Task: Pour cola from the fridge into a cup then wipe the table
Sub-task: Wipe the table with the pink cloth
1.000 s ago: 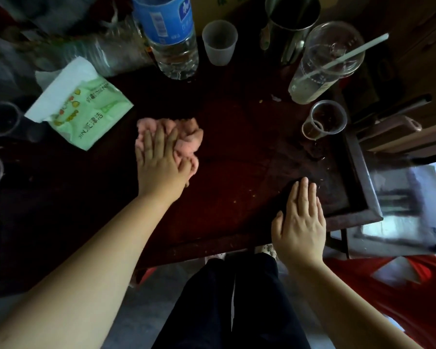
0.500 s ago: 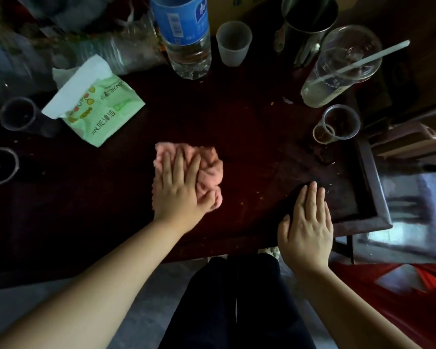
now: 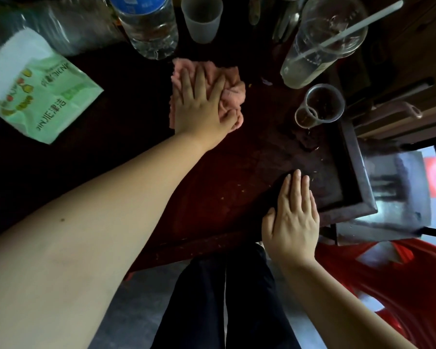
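Note:
A crumpled pink cloth lies on the dark red wooden table, just in front of a water bottle. My left hand presses flat on the cloth with fingers spread and straight. My right hand rests flat on the table near its front edge, fingers together and holding nothing. A small clear cup with dark cola residue stands at the right, with a wet spot on the table just in front of it.
At the back stand a blue-labelled water bottle, a frosted plastic cup and a tall clear cup with a straw. A green tissue pack lies at the left. A red plastic stool sits at the lower right.
My left hand has pushed the pink cloth away from me and to the right, up close to the water bottle. My right hand has stayed flat in the same place.

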